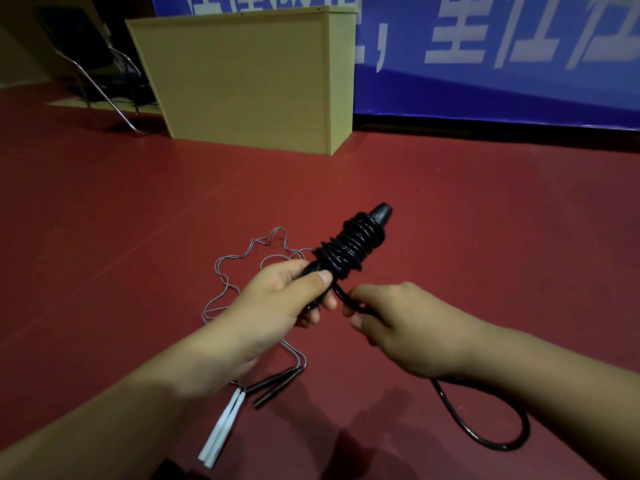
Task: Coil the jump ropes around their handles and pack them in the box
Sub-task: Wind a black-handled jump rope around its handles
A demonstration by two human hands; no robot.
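The left hand [277, 299] grips the lower end of a pair of black plastic jump-rope handles [379, 212], fingers and thumb curled round them, the handles pointing up toward one o'clock. A glossy black rubber rope [349, 245] sits coiled in many turns around the handles just above that hand. The right hand [398, 327], at three o'clock from the left, pinches the loose tail of this rope between thumb and curled fingers; the tail runs under the wrist and loops on the red floor [121, 220] at five o'clock. On the floor near six o'clock lie thin white handles [221, 427] and thin dark handles [273, 384], with tangled grey cords [225, 282] trailing toward twelve. A tall tan wooden cabinet [242, 81] stands at twelve o'clock, beside a blue banner [502, 91] at two.
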